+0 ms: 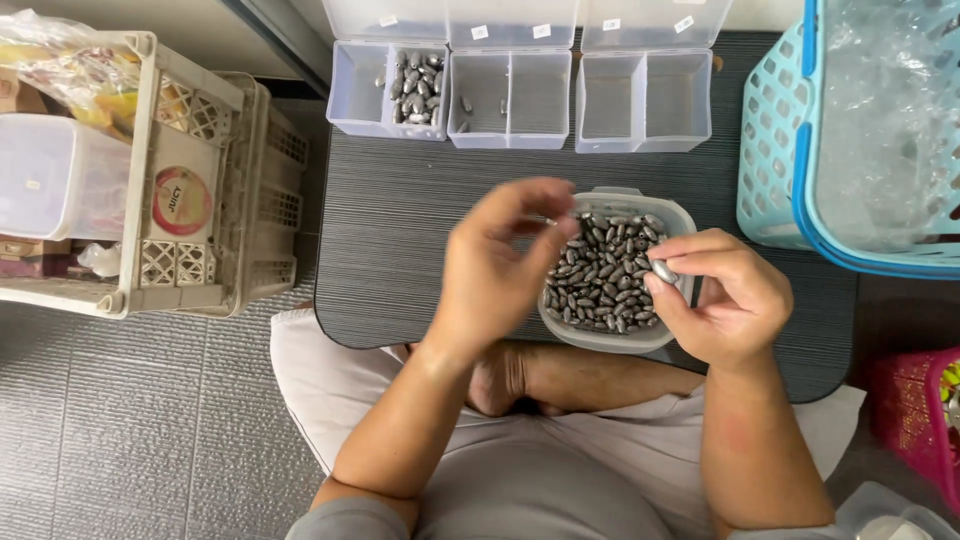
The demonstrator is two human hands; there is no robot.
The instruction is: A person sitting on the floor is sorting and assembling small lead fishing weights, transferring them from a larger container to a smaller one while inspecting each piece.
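A clear plastic tub [672, 212] of several small grey oval metal pieces [600, 280] sits on a dark striped low table [420, 220]. My right hand [725, 300] rests at the tub's right rim and pinches one grey oval piece [664, 271] between thumb and fingers. My left hand [495, 265] hovers over the tub's left edge, blurred, its fingertips pinched together near a small piece [552, 221]; what it holds is hard to make out.
Three clear compartment boxes [520, 95] with open lids stand at the table's far edge; the left one holds several grey pieces. A beige crate [190, 180] stands left, blue baskets [800, 140] right, a pink basket [915, 415] lower right. My crossed legs lie under the table.
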